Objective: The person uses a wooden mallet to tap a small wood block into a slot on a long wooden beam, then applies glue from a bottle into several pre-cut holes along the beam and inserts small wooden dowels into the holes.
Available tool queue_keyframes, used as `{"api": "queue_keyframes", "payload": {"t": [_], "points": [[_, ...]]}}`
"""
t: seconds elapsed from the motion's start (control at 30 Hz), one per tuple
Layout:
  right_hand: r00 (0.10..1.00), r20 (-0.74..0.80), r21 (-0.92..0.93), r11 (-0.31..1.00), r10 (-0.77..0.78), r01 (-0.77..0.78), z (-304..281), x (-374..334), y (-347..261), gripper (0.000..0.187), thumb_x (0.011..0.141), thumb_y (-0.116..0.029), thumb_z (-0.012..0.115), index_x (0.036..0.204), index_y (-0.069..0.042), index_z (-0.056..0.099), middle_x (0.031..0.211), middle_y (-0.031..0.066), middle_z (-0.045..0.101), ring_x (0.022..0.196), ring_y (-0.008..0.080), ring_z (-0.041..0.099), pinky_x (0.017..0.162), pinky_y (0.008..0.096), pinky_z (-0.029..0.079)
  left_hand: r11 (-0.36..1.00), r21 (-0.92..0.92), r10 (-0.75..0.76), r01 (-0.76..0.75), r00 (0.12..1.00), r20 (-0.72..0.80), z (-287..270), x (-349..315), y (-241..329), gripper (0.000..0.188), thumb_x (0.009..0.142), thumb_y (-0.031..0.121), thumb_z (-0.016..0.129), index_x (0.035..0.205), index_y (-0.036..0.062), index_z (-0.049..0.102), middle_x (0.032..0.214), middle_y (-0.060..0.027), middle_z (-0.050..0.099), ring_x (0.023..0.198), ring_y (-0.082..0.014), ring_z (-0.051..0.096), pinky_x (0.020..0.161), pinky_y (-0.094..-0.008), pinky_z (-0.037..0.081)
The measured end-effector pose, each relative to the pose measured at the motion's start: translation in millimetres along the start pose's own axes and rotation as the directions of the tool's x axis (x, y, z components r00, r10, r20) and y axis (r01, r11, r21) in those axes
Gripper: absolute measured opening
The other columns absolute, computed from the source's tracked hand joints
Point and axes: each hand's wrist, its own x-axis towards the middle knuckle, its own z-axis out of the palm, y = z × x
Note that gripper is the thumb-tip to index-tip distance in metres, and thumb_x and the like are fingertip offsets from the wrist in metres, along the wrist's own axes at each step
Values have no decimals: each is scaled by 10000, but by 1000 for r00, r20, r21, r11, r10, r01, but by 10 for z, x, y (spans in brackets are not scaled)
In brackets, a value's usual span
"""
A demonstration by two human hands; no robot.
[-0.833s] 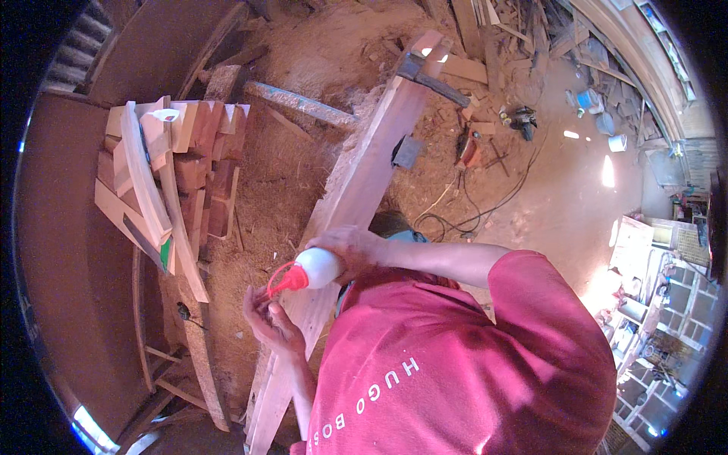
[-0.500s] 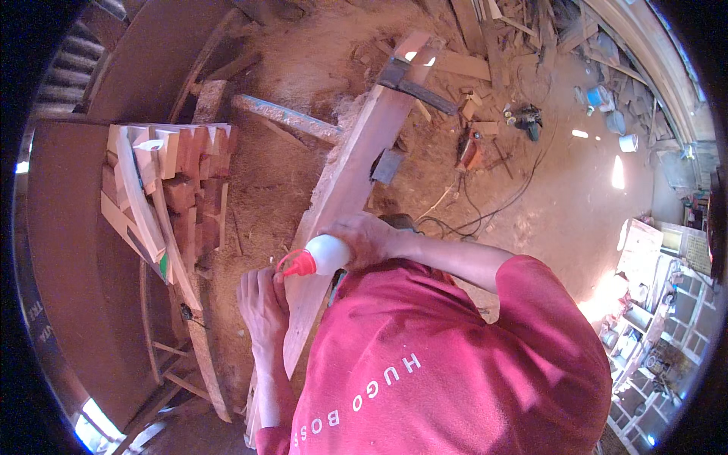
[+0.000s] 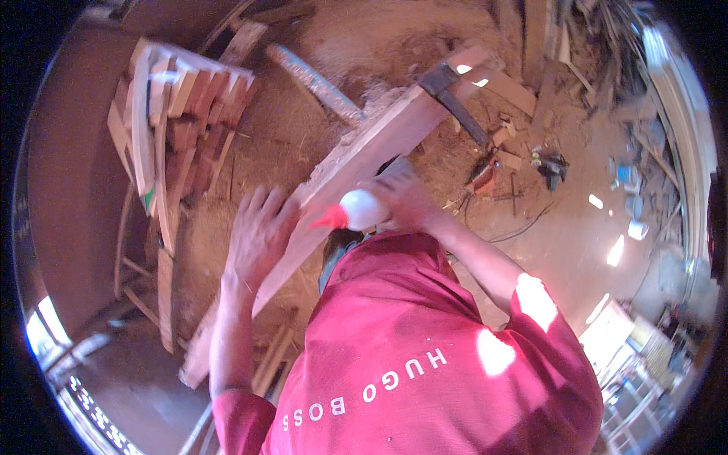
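Head cam: right hand [image 3: 408, 200] has its fingers wrapped round a red-tipped white bottle [image 3: 361, 210] over the long beam [image 3: 375, 154]; left hand [image 3: 262, 231] loose, fingers spread, by its left edge.

You have an orange tool [image 3: 483, 180] near a dark tool [image 3: 553, 167] on the floor [image 3: 565, 243]. A white bucket [image 3: 638, 230] sits toward its right edge, stacked wood [image 3: 184, 136] toward its left.

Woodworking shop, stacked timber [image 3: 184, 125], sawdust [image 3: 383, 100], probably power tools [image 3: 483, 177]
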Motion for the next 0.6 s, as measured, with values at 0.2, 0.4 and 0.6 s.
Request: {"api": "queue_keyframes", "payload": {"t": [0.2, 0.4, 0.6], "points": [[889, 154, -114, 902, 430, -417, -575, -100, 425, 784, 612, -280, 915, 1303, -124, 579, 1207, 131, 657, 1126, 359, 629, 938, 465, 519, 938, -297, -292, 177, 866, -407, 185, 273, -62, 195, 961, 213, 632, 1044, 37, 611, 956, -144, 590, 921, -343, 572, 825, -461, 463], [973, 127, -315, 938, 192, -144, -846, -107, 1180, 781, 603, -118, 886, 1320, -132, 576, 1208, 90, 650, 1164, 327, 605, 972, 459, 510, 630, -448, -732, 634, 678, -71, 1312, -526, -159, 308, 1014, 294, 584, 1131, 11, 609, 1028, -197, 631, 1009, -371, 598, 905, -479, 470], [940, 339, -414, 904, 44, 107, -886, 376, 1265, 790, 598, -46, 841, 1339, -149, 589, 1233, 71, 641, 1190, 284, 582, 1027, 442, 464, 563, -335, -762, 755, 632, 143, 2433, -1475, -21, 522, 998, 368, 593, 1378, 16, 524, 1404, -240, 521, 1319, -441, 461, 1113, -511, 372]]}}
